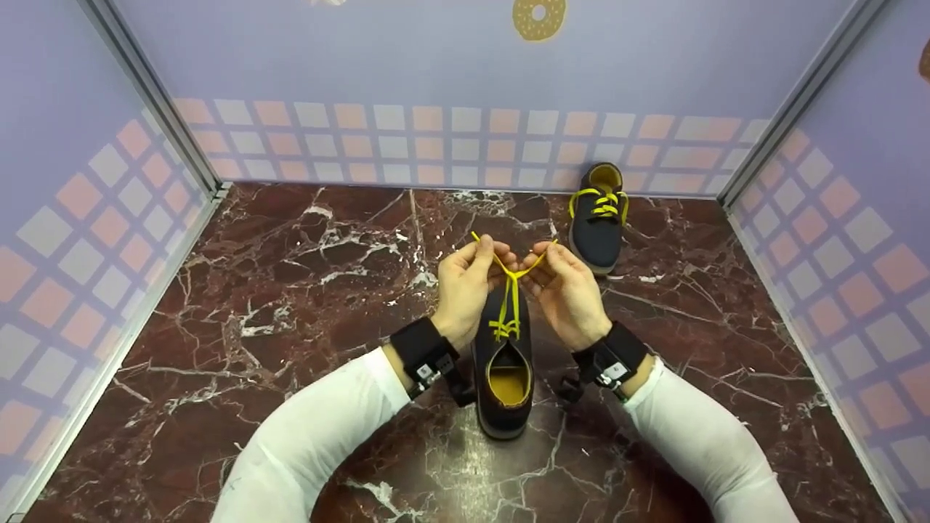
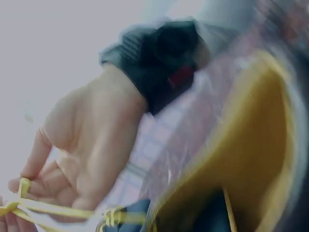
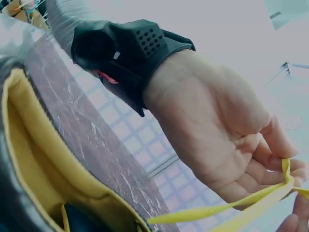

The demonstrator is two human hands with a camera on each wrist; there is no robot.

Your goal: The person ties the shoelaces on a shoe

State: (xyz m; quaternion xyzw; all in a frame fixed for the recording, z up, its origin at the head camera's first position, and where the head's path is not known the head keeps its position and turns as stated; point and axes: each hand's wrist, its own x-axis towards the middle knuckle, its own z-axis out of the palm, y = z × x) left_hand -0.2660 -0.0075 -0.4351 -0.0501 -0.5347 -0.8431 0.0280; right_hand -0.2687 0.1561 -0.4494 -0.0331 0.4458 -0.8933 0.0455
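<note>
A dark shoe [image 1: 504, 415] with a yellow lining stands on the marbled surface, its heel towards me. Its yellow shoelace [image 1: 511, 301] runs up from the eyelets to a crossing above the toe, where the two ends part. My left hand [image 1: 465, 287] pinches one lace end between thumb and fingers; the tip pokes out above the thumb. The other end is pinched by my right hand [image 1: 570, 294], close beside the left. In the right wrist view the lace [image 3: 270, 193] loops at the crossing near the fingertips. The left wrist view is blurred.
A second dark shoe [image 1: 599, 236] with yellow laces stands at the back right against the patterned wall [image 1: 465, 138]. Side walls [image 1: 73, 218] enclose the marbled surface [image 1: 290, 290] on the left and right.
</note>
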